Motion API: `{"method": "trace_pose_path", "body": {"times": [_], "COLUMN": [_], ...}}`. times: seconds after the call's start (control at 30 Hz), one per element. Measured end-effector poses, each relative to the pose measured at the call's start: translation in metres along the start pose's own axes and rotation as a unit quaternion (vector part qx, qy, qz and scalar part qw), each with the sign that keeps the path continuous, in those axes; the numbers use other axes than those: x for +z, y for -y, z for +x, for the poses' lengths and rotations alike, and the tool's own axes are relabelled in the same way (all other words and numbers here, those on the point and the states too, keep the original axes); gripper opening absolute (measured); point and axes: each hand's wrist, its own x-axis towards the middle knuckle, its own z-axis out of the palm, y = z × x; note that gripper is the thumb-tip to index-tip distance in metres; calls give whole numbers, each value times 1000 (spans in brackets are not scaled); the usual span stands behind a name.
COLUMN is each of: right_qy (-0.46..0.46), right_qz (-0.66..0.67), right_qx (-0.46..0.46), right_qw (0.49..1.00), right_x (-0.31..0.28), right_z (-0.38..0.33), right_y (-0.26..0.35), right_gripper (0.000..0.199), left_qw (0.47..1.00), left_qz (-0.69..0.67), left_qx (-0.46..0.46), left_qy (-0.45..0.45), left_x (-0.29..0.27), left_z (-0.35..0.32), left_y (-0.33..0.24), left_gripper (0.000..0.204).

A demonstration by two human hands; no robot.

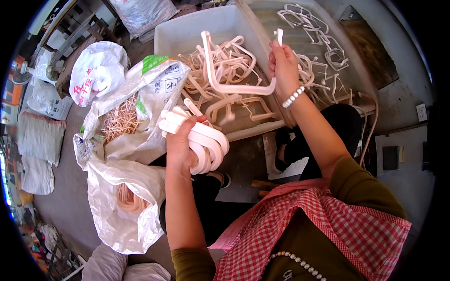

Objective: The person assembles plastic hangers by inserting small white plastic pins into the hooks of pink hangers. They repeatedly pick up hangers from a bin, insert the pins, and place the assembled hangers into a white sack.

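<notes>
My left hand point(180, 143) is closed around a bundle of several pale pink U-shaped plastic handles point(211, 147), stacked side by side with their bends toward the right. Raised over the tubs, my right hand point(284, 68) grips one leg of a single U-shaped plastic handle point(241, 89). That leg's tip sticks up above my fingers, and the other leg stands upright on the left. Beneath it, a pile of similar pale pink plastic pieces point(234, 58) fills much of a white tub point(192, 23).
A second tub point(300, 40) on the right holds whiter bent pieces. To the left, one woven sack point(159, 89) contains thin plastic scraps point(123, 119), and a nearer white sack point(101, 196) holds pink lengths. A tied white bag point(96, 70) and stacked sacks point(40, 138) stand farther left.
</notes>
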Motion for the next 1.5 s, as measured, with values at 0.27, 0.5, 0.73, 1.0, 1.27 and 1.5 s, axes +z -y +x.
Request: {"method": "trace_pose_path", "body": {"times": [0.27, 0.5, 0.73, 1.0, 1.27, 1.5], "right_qy": [87, 178, 282, 518, 569, 506], "right_qz": [-73, -25, -115, -482, -435, -510], "right_qx": [183, 280, 151, -152, 26, 32], "right_qw": [977, 943, 940, 690, 697, 695], "right_x": [-16, -24, -36, -45, -10, -25], "right_z": [-6, -56, -11, 52, 25, 70], "right_y": [7, -4, -26, -126, -106, -34], "right_gripper": [22, 22, 37, 77, 52, 28], "left_qw": [999, 990, 994, 973, 963, 991], "left_qz": [-12, -87, -82, -89, -38, 25], "left_qx": [39, -74, -27, 1, 70, 85], "left_qy": [-20, 85, 68, 214, 259, 102], "left_x": [-8, -5, -15, -15, -27, -28], "left_z": [9, 5, -5, -22, -28, -31], "left_y": [-1, 12, 15, -7, -16, -31], "left_gripper": [39, 39, 37, 47, 58, 50]}}
